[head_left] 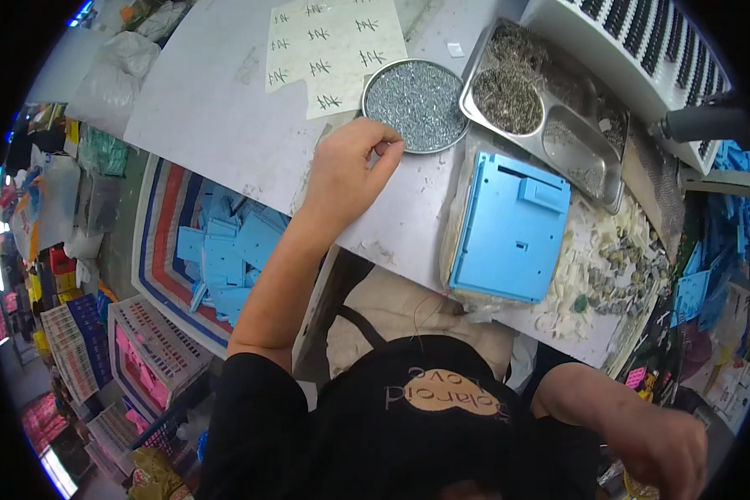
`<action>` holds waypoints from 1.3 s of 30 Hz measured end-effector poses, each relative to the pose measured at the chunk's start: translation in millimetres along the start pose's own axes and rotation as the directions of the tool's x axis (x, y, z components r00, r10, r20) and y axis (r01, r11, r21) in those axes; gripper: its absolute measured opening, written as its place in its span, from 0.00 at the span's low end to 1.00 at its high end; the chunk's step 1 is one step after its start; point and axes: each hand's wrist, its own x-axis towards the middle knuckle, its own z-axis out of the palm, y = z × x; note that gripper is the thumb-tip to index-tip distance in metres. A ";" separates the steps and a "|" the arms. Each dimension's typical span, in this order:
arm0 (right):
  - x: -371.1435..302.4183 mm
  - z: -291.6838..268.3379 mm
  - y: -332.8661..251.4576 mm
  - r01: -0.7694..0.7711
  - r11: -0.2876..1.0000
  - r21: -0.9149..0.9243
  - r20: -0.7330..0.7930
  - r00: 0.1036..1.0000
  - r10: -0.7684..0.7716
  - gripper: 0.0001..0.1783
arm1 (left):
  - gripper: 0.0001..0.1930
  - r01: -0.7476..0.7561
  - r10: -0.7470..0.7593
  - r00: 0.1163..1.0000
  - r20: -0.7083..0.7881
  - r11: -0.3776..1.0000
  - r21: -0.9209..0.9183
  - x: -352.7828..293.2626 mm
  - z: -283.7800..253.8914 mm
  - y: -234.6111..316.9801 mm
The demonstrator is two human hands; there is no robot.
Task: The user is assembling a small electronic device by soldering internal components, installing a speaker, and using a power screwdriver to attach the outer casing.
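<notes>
My left hand (354,171) is at the near left rim of a round metal dish (367,93) filled with small shiny metal pins (417,104). Thumb and forefinger are pinched together; anything between them is too small to make out. Off the table's right side, low in the view, is my right hand (662,446), fingers curled downward and partly hidden. Between the two arms a flat blue plastic panel (512,229) lies on a pale padded block at the table's near edge.
A steel tray (550,150) holds springs and small metal parts. Loose white pieces (592,258) cover the table's right end. A marked paper sheet (333,50) lies at the back. A striped bag (171,208) of blue panels (233,242) stands left; a white rack (592,42) stands back right.
</notes>
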 end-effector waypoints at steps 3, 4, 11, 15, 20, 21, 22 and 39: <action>-3.0 -36.4 -5.5 -0.649 0.730 0.215 0.362 0.747 0.558 0.09 | 0.06 0.005 0.001 0.999 -0.045 0.991 0.134 7.5 -5.4 -17.5; -16.9 -54.8 -15.1 -0.780 0.588 0.216 0.557 0.593 0.582 0.13 | 0.06 -0.082 0.086 0.996 -0.013 0.976 0.202 26.8 3.9 -16.3; -76.8 -165.8 122.1 0.287 -0.365 -0.886 -0.207 0.458 0.864 0.06 | 0.07 -0.156 0.032 0.973 0.229 0.823 0.546 47.0 10.6 -14.0; -90.6 -191.7 156.4 0.402 -0.388 -0.829 -0.267 0.325 0.908 0.05 | 0.07 -0.139 0.086 0.988 0.132 0.868 0.476 47.1 8.4 -24.4; -79.5 -199.1 156.5 0.393 -0.402 -0.827 -0.294 0.308 0.905 0.05 | 0.07 -0.181 0.162 0.983 0.080 0.857 0.483 51.4 12.8 -31.2; -76.8 -202.5 157.5 0.381 -0.397 -0.835 -0.289 0.311 0.905 0.05 | 0.07 -0.180 0.163 0.984 0.077 0.846 0.502 53.6 11.9 -30.8; -77.9 -207.9 157.3 0.381 -0.387 -0.840 -0.273 0.320 0.907 0.05 | 0.07 -0.190 0.183 0.981 0.065 0.832 0.522 53.7 14.2 -32.4; -61.9 -177.8 -33.5 -0.001 -0.515 -0.857 -0.473 0.397 0.787 0.03 | 0.06 -0.065 0.052 0.997 0.050 0.947 0.315 51.2 11.4 -27.4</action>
